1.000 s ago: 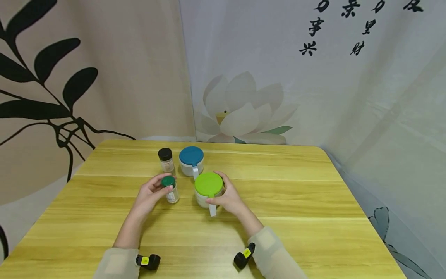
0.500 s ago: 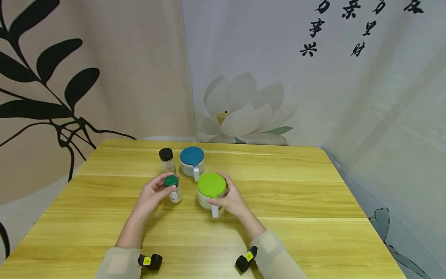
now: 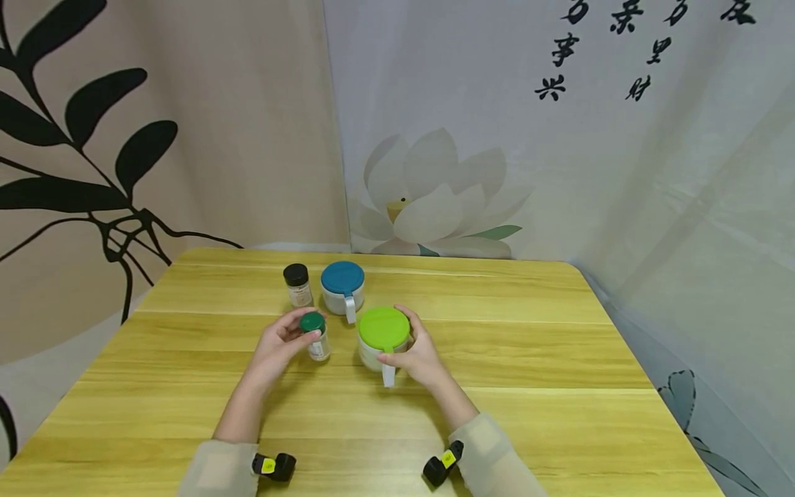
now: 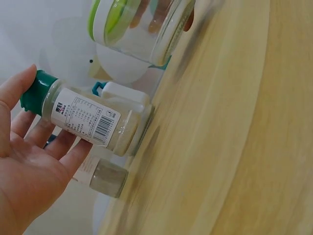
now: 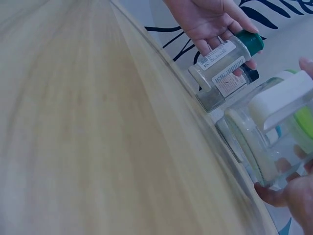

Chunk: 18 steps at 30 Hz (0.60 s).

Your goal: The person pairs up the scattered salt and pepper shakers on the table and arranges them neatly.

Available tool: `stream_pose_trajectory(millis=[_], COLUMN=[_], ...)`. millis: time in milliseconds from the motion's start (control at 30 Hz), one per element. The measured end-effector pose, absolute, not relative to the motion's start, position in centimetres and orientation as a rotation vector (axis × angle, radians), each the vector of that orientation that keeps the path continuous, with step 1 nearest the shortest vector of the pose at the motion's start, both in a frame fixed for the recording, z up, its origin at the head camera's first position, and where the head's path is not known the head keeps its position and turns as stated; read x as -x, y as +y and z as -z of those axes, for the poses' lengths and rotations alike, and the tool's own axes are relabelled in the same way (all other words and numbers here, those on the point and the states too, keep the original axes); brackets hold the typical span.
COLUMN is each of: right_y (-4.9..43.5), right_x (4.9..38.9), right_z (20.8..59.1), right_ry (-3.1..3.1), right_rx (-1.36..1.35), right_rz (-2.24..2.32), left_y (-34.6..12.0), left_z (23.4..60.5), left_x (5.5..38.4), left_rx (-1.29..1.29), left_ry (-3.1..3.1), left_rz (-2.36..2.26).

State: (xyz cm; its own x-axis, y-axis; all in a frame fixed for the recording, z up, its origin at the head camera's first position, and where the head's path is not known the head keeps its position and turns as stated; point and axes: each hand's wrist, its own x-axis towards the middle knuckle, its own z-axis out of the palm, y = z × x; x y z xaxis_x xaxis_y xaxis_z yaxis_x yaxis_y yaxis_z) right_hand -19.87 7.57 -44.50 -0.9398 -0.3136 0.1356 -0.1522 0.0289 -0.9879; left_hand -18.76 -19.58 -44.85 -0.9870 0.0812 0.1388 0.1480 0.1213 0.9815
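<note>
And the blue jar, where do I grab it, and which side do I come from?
Probably best to take the blue jar by its handle, from the near side and a little above. The handle sticks out that way. The black-cap bottle stands close on the left, and the green jar is in front, to the right.

Four containers are in view: two small bottles, one green-capped bottle (image 3: 319, 345) and one black-capped bottle (image 3: 301, 295), plus two jars, one blue-lidded jar (image 3: 343, 277) and one green-lidded jar (image 3: 384, 328). The jars have one handle apiece. Two hands' fingers show, the left fingers (image 4: 76, 155) and the right fingers (image 3: 415, 323). There are two sleeves (image 3: 497, 455), two black wrist devices (image 3: 276, 466), one table (image 3: 559, 331), one printed lotus (image 3: 441, 186) and eight brush-written characters (image 3: 565, 48).
</note>
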Motion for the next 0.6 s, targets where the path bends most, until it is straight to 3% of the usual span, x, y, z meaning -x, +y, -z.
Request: stream_pose_trajectory(millis=[600], right_y=[8.9], right_x=[19.3], right_z=[43.7], right_ry=[2.198], right_rx=[0.493], right_rz=[2.053], left_y=[-18.4], left_z=[44.5], left_x=[19.0], left_rx=[0.297], left_ry=[-2.328], left_rz=[2.025])
